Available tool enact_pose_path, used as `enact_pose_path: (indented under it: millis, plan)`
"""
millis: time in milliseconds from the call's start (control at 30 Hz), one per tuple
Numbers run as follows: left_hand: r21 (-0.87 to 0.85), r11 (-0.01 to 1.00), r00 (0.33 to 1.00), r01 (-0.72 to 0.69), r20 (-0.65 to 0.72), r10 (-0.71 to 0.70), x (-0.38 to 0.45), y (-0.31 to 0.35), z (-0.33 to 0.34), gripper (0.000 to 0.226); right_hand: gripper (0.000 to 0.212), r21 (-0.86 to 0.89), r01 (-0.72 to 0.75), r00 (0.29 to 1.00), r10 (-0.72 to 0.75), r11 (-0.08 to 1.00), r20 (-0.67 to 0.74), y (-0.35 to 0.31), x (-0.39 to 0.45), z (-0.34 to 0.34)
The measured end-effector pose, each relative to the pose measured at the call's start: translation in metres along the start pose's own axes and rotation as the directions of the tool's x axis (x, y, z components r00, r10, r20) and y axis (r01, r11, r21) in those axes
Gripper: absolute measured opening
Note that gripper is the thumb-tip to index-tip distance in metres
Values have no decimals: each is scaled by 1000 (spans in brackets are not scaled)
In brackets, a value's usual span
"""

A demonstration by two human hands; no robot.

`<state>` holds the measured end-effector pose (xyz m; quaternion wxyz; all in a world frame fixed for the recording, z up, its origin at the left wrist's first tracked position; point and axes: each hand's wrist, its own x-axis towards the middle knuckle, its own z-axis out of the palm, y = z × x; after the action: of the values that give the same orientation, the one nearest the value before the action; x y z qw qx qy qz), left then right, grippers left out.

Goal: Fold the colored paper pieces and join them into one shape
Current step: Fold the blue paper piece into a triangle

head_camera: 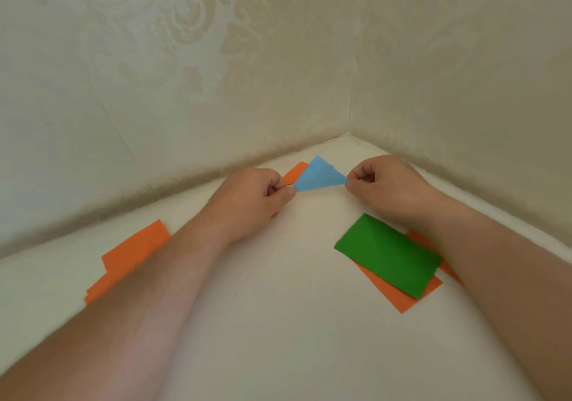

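Patterned walls meet at corner behind white counter (278, 277). Left hand (247, 196) and right hand (383, 184) each pinch opposite tip of blue paper (318, 174), folded triangular, held above counter. Orange paper (294, 173) behind; green paper (387, 255) on orange sheets (402, 301) right; orange stack (130, 258) left. Folding step likely underway; next calls for firm crease, aligned edges.

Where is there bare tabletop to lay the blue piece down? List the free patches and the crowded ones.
Free: the white table between the forearms, bordered by the left orange sheets and the green paper.

Crowded: the far corner, where left hand and right hand pinch the blue piece over another orange sheet.
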<state>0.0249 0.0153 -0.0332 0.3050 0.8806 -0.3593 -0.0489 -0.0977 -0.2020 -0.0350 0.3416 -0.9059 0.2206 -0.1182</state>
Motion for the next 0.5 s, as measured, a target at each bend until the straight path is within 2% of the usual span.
enact_pose_path:
  millis: [133,300,400,433,500]
  plan:
    - [105,994,995,39,-95,-29,9,-4,1,26,19,-28,-70,996,68,997,-53,0,7,9]
    - [163,985,989,58,-146,-34,9,-1,2,29,31,-37,-37,997,35,999,-63,1,8,7]
    - [73,993,986,-91,-132,100,3,8,8,11,38,-106,75,997,-75,992,-2,0,5,7]
    - [70,986,983,-153,-93,159,2,11,11,16,42,-158,112,993,-106,981,47,-1,4,7]
    - [97,969,974,-226,-3,227,2,12,19,39,49,-242,145,983,-113,959,141,-4,2,7]
